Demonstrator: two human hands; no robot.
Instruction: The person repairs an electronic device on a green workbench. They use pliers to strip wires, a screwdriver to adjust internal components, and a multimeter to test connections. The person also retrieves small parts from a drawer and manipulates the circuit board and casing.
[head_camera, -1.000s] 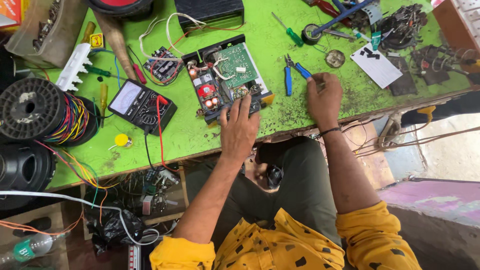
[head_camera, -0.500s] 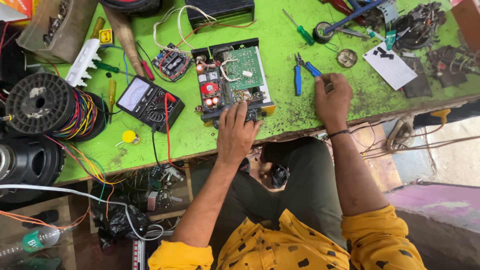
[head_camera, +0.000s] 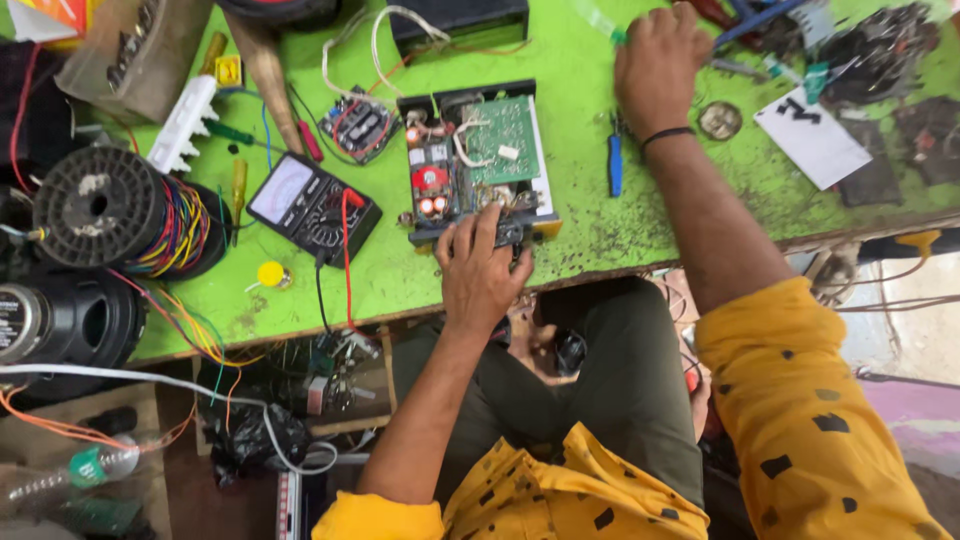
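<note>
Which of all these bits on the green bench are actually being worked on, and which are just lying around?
In hand:
left hand on the open black electronics box with green circuit board
right hand at the green-handled screwdriver

Lying about:
black multimeter
blue-handled pliers
black wire spool

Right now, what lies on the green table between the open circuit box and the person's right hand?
In the head view, blue-handled pliers lie on the green table between the open circuit box and the right hand; otherwise that stretch is bare.
</note>
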